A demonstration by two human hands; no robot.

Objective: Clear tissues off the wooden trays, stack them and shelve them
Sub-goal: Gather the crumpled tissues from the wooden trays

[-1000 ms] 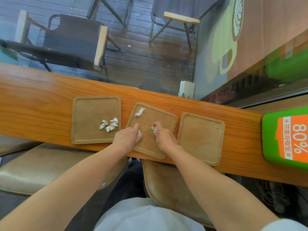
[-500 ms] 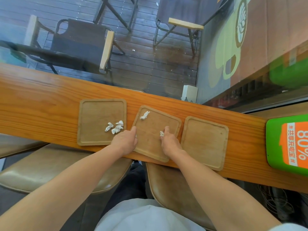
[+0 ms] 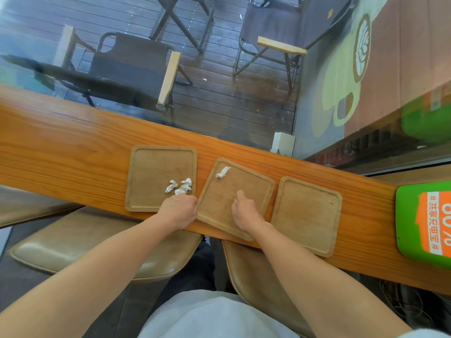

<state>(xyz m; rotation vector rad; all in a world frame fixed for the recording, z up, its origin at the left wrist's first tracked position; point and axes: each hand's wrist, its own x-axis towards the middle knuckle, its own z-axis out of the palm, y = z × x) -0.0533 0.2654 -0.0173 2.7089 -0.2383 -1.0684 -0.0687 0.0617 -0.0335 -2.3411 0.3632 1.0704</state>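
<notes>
Clearing underway: right hand (image 3: pixel 246 211) pinches tissue scrap (image 3: pixel 235 200) on middle tray (image 3: pixel 253 186); left hand (image 3: pixel 179 211) clenched, contents unclear. Wad (image 3: pixel 222 172) beyond right hand, wads (image 3: pixel 181 186) beyond left remain. Stacking, shelving undone.

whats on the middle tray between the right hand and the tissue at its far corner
Nothing: in the head view, the middle tray is bare wood between the right hand and the far tissue.
</notes>
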